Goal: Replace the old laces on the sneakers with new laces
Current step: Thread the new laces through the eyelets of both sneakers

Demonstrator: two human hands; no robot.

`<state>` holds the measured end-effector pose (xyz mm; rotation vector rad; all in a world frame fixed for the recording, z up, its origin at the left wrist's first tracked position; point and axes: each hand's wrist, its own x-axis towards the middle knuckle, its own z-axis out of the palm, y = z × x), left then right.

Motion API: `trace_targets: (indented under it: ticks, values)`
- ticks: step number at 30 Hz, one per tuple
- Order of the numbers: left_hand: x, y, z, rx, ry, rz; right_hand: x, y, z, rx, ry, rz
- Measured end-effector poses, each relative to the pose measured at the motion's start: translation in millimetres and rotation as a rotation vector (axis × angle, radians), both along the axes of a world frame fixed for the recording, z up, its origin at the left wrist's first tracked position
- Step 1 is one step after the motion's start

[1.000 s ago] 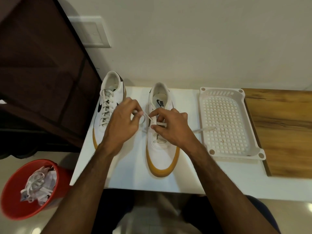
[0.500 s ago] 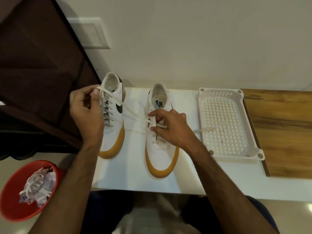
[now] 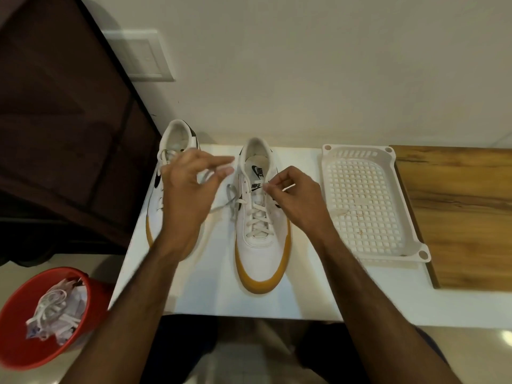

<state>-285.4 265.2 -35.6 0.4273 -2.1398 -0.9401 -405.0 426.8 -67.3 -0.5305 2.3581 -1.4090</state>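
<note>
Lacing the right sneaker [image 3: 260, 217] on the worktop [image 3: 194, 286].
Right hand [image 3: 296, 200] pinches the lace [image 3: 286, 187]; left hand [image 3: 188, 189] spread wide beside it; tray [image 3: 415, 245] right.

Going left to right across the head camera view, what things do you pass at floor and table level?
Red bucket → left sneaker → right sneaker → white perforated tray → wooden board.

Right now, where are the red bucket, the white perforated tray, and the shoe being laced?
red bucket [image 3: 16, 328]: head view, on its inner red wall.
white perforated tray [image 3: 360, 149]: head view, on its far rim.
shoe being laced [image 3: 261, 261]: head view, on its white toe cap.
</note>
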Motion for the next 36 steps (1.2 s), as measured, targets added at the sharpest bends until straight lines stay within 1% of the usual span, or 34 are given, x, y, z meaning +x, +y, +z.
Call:
trace_targets:
  ticks: [2,4,5,8,12,15,18,22,28,36]
  values:
    - [-3,7,-17,0.014,-0.105,-0.058,6,-7,-6,0.121,0.059,-0.011]
    - [-6,8,-27,-0.005,-0.158,-0.081,9,-11,-9,0.193,0.128,-0.038]
    - [-7,10,-29,0.008,-0.180,-0.092,10,-11,-9,0.196,0.135,-0.053]
    - [-11,14,-33,0.156,-0.257,-0.102,6,-9,-7,0.172,0.083,-0.078]
    - [-18,19,-43,0.206,-0.275,-0.114,-4,0,-10,0.087,-0.039,-0.069]
    - [-23,20,-49,0.174,-0.270,-0.113,-10,5,-14,0.025,-0.120,-0.043]
    - [-27,25,-57,0.141,-0.257,-0.097,-12,8,-15,-0.018,-0.142,-0.022]
    - [-30,31,-59,0.053,-0.305,-0.059,-12,10,-17,-0.041,-0.151,0.008]
    - [-33,34,-64,0.045,-0.301,-0.026,-13,12,-18,-0.048,-0.150,0.044]
    - [-33,41,-67,-0.048,-0.332,0.047,-13,14,-19,-0.051,-0.117,0.068]
